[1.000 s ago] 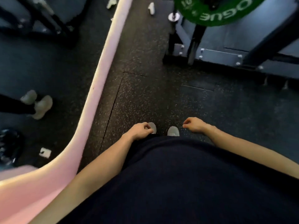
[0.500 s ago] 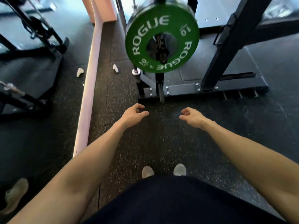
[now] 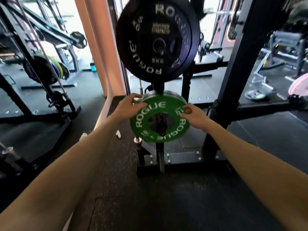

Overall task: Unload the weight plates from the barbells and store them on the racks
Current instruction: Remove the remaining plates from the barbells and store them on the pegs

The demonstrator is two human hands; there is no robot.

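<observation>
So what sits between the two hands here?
In the head view, the green plate spans the gap: left hand at its upper left edge, right hand at its right edge.

harsh blown-out daylight behind, dim foreground, motion blur throughout, wide-angle bending at the edges

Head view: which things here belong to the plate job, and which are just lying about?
Job: green plate on its rack peg; black plate above; left hand and right hand reaching for the green one.
Lying about: white scraps on floor; teal bottle.
</observation>
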